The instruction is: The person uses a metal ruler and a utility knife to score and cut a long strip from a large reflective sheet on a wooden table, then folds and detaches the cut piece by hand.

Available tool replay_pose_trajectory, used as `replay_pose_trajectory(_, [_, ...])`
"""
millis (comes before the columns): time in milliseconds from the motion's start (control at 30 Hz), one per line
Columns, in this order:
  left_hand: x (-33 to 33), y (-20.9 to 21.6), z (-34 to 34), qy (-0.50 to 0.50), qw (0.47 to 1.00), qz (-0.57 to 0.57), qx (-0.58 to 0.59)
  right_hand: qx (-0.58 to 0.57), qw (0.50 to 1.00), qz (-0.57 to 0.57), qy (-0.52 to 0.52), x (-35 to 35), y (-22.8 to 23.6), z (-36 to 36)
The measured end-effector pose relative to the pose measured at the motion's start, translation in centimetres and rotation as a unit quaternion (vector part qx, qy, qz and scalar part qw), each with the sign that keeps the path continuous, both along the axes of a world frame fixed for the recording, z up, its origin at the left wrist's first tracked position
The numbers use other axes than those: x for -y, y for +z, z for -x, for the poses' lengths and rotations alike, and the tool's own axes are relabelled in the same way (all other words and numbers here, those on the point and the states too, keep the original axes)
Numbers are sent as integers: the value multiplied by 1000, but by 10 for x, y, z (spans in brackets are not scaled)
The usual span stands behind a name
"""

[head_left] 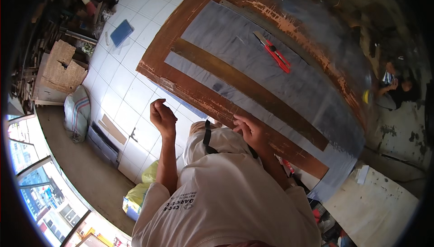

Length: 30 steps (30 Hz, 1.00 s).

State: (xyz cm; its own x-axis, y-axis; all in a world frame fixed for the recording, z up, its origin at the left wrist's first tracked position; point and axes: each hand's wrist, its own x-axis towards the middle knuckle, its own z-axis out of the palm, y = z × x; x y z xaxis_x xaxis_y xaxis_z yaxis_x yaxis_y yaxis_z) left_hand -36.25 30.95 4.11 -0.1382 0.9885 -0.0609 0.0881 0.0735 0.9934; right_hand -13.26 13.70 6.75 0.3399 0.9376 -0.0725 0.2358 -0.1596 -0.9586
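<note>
My left hand [163, 116] is raised over the tiled floor, left of the table's near edge, its fingers curled in with nothing seen in them. My right hand [249, 129] is at the near edge of the worn brown table [156, 61], its fingers loosely bent and apart, holding nothing that shows. Across the tabletop lies a grey, smudged sheet [203, 27]. Along it runs a long brown flat strip [253, 91], slanting down to the right. A red utility knife [276, 57] rests on the sheet beyond the strip, out of reach of both hands' fingers.
At the right, another person [398, 88] sits low. A pale board [375, 197] stands beyond the table's right end. On the floor to the left are a blue flat object [121, 33], a white striped sack [77, 113] and yellow bags [138, 195]. Scrap wood [61, 68] is piled farther left.
</note>
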Motion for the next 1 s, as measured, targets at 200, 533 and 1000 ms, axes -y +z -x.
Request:
replay_pose_trajectory(200, [16,27,-54,-82,891,155,418,143,948,-244,146,-56,65,12])
replay_pose_trajectory(533, [46,119,-91,-367,688,314,542,261,902,-261,224,-56,62,33])
replay_pose_trajectory(1000, [70,85,-150,-523,664,-517,-134,-326,942,-75,-10,15,28,-7])
